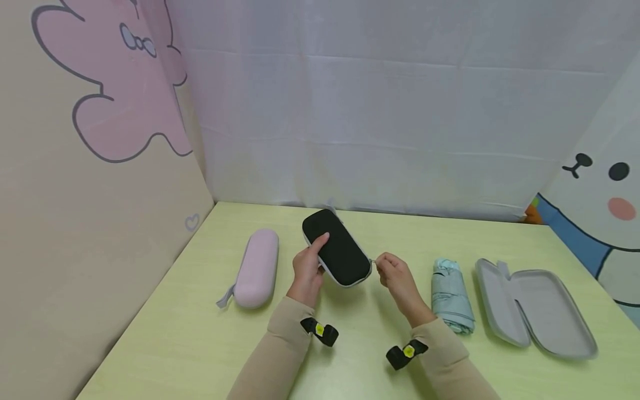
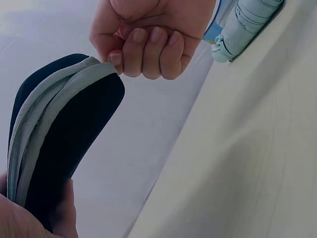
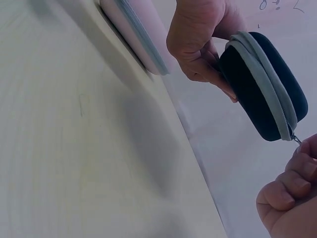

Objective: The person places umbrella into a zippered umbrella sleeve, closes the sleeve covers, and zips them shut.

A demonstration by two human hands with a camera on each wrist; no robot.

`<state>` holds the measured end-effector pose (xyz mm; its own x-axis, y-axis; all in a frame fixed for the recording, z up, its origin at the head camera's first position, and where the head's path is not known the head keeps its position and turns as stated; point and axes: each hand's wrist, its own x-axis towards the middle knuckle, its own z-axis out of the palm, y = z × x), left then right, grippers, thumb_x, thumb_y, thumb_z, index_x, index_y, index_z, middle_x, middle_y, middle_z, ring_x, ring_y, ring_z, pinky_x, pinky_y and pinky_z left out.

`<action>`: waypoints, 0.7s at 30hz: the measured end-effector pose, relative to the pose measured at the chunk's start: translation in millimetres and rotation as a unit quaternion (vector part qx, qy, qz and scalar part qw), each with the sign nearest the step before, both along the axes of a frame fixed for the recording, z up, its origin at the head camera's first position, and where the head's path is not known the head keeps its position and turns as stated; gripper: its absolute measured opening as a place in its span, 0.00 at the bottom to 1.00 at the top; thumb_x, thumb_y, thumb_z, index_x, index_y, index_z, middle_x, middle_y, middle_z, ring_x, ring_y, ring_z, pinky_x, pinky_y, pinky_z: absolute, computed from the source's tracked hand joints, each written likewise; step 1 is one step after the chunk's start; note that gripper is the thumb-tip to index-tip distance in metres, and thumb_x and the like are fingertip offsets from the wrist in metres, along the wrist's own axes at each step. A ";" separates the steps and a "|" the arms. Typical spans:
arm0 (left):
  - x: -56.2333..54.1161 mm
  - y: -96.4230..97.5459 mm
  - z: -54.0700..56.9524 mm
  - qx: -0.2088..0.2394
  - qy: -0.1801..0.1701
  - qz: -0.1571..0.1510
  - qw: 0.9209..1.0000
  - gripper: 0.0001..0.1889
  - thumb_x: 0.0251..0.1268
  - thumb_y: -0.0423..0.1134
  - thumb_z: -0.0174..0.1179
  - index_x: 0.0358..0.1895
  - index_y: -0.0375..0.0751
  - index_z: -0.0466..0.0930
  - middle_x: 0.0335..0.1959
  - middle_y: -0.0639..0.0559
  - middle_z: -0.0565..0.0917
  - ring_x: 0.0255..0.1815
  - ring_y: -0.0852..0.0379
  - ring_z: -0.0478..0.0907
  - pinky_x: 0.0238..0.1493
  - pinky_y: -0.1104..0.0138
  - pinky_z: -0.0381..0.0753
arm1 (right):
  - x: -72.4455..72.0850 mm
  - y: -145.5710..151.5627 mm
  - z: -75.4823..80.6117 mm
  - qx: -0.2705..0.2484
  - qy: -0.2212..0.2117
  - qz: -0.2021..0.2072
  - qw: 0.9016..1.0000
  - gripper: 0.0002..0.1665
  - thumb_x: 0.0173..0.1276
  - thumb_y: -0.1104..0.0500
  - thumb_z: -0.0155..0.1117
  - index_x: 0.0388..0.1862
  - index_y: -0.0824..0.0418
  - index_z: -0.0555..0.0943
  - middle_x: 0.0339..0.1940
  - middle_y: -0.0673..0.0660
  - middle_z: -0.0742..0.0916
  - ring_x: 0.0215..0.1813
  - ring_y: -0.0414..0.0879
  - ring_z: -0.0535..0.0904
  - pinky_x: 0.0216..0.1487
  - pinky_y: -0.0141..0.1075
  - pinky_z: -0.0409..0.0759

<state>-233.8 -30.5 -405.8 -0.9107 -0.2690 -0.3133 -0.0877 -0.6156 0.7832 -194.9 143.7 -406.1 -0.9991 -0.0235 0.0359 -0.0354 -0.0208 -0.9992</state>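
right of a pink, rounded hard case (image 1: 257, 269), a left hand (image 1: 306, 271) grips a black, oblong, grey-trimmed case (image 1: 344, 254) aloft; a right hand (image 1: 399, 279) pinches its metal zipper pull (image 3: 296, 140). a skewed tug could jam it.

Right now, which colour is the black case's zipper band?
The zipper band is light grey; best view: left wrist.

Black case (image 2: 81, 124) with grey edging (image 2: 79, 87), left hand (image 2: 17, 220) gripping it, right hand (image 2: 153, 39) pinching its end, mint-green bundle (image 2: 250, 25) on table (image 2: 257, 148)
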 end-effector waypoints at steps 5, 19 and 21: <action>0.2 -0.3 0.2 0.010 -0.005 0.009 1.000 0.17 0.44 0.39 0.74 0.33 0.31 0.79 0.32 0.48 0.81 0.32 0.56 0.78 0.40 0.61 0.75 | 0.9 -0.3 0.6 0.000 -0.005 0.000 1.000 0.14 0.70 0.68 0.45 0.23 0.63 0.68 0.17 0.51 0.64 0.19 0.40 0.57 0.22 0.30 0.57; 1.7 2.1 0.2 0.036 0.016 0.078 0.996 0.18 0.39 0.40 0.76 0.28 0.29 0.80 0.29 0.45 0.84 0.29 0.54 0.80 0.37 0.64 0.76 | 4.5 -7.4 1.6 0.015 -0.002 -0.004 1.000 0.13 0.69 0.68 0.46 0.22 0.66 0.67 0.15 0.50 0.63 0.17 0.40 0.56 0.22 0.30 0.56; 2.7 2.4 1.5 0.038 0.019 0.090 0.995 0.18 0.38 0.40 0.76 0.26 0.30 0.80 0.28 0.45 0.84 0.27 0.55 0.80 0.35 0.65 0.76 | 4.7 -8.7 1.7 0.019 0.002 -0.004 1.000 0.14 0.70 0.68 0.47 0.22 0.65 0.67 0.15 0.50 0.63 0.17 0.40 0.56 0.22 0.31 0.56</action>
<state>-231.1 -28.1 -404.3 -0.8612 -0.4060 -0.3057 0.0583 -0.6764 0.7342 -190.2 135.0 -404.4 -0.9991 -0.0174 0.0384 -0.0387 0.0167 -0.9991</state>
